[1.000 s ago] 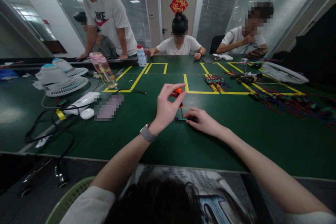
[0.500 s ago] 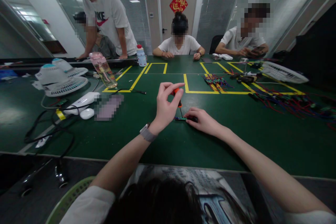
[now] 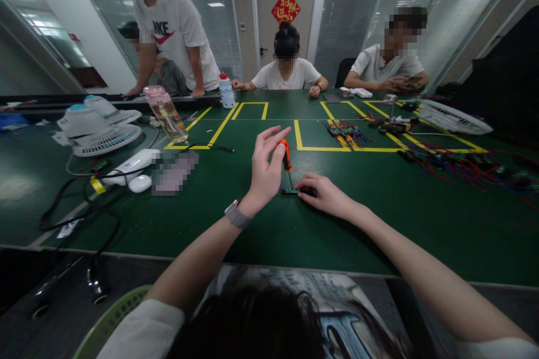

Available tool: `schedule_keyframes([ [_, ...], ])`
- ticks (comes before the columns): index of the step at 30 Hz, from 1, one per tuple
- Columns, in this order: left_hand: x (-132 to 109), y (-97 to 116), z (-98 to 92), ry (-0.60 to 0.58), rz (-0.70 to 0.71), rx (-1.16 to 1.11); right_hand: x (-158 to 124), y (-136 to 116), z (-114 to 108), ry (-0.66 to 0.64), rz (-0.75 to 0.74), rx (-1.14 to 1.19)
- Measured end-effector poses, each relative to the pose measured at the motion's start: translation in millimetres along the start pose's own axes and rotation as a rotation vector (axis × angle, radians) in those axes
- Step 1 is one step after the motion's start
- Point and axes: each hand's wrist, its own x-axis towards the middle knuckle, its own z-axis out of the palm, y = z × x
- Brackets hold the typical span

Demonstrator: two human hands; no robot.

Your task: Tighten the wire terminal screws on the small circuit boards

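Note:
An orange-and-black screwdriver (image 3: 287, 156) stands nearly upright, its tip on a small green circuit board (image 3: 289, 191) on the green table (image 3: 236, 224). My left hand (image 3: 266, 165) is at the screwdriver's handle, thumb and fingers round its upper end, the other fingers raised. Low on the table, my right hand (image 3: 320, 193) grips the right end of the board, together with a dark piece that shows under the fingers.
White fans (image 3: 105, 132), a pink-capped bottle (image 3: 166, 113), a white device (image 3: 132, 165) and black cables lie left. Wired boards (image 3: 347, 132) and a wire bundle (image 3: 458, 165) are right. People sit or stand across the table.
My left fingers have shifted slightly left and straightened, showing more of the orange handle. The person opposite has moved one hand outward to the left. My right hand has hardly moved.

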Motion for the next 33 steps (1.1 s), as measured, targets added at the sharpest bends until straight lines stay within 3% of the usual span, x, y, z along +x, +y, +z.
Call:
schedule_keyframes([
  [5,-2.5,-0.2,4.1,-0.082,-0.101,-0.234,0.0,0.3,0.3,0.000,0.000,0.001],
  [12,0.6,5.4,-0.7,0.021,0.020,0.098,0.3,0.5,0.5,0.001,0.003,0.002],
  [16,0.6,-1.8,-0.3,-0.077,0.007,-0.014,0.2,0.8,0.4,0.000,-0.005,0.005],
  [20,-0.9,-3.9,3.1,-0.104,-0.100,-0.202,0.2,0.8,0.3,-0.003,-0.007,-0.005],
  [27,1.1,4.2,-0.5,-0.002,0.011,0.054,0.0,0.9,-0.3,-0.009,0.007,-0.011],
  [33,-0.7,2.6,1.2,-0.123,-0.115,-0.211,-0.4,0.5,-0.7,-0.015,0.009,0.003],
])
